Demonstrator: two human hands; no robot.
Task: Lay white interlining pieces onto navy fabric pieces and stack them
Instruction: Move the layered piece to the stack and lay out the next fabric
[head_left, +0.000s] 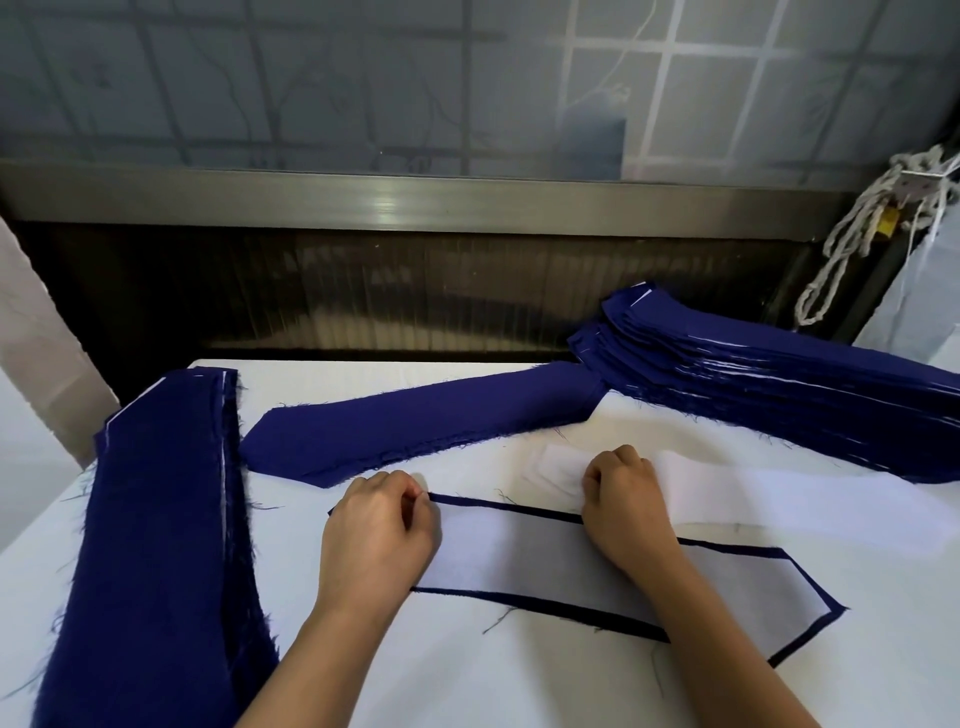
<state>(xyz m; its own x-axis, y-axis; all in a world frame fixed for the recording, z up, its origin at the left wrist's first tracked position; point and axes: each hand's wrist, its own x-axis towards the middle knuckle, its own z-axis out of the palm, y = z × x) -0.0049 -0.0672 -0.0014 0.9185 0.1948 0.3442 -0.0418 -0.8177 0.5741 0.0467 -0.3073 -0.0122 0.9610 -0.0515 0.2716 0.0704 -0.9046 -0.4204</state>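
We see a navy piece (540, 607) lying flat on the white table (467, 686), with a white lining piece (519, 556) covering it so only a dark border shows. The left hand (376, 535) pinches the lining's left end between thumb and forefinger. The right hand (626, 501) rests curled on the navy piece's far edge, touching the end of the loose white strips (779, 493) just behind it. We cannot tell what it grips. 1 bare navy piece (415, 431) lies behind, a tall navy stack (779, 384) behind and right, and another navy stack (156, 519) to the left.
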